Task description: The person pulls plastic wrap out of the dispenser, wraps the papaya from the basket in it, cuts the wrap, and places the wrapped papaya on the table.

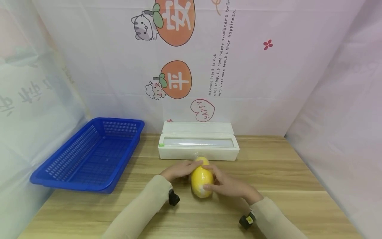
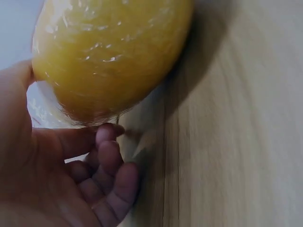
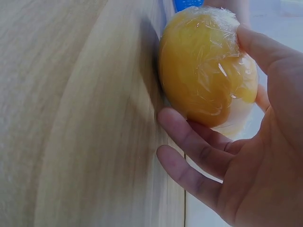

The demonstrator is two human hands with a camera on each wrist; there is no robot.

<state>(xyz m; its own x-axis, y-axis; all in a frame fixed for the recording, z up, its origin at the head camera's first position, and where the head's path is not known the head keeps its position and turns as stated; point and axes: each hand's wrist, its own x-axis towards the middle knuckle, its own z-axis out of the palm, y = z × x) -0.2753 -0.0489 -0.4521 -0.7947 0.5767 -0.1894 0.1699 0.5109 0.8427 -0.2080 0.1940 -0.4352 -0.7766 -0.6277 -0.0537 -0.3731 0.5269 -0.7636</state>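
Observation:
An oblong yellow fruit, tightly covered in shiny cling film, lies lengthwise on the wooden table. My left hand holds its far end from the left; in the left wrist view its thumb touches the fruit's side and the fingers curl at the wrapped end. From the right, my right hand grips the fruit, thumb near the close end and a finger over the top. Wrinkled film bunches near the right thumb in the right wrist view. Just behind the fruit is a white cling film dispenser, its lid raised.
A blue plastic basket with slotted sides stands at the left of the table. Printed white cloth hangs behind the table and along both sides.

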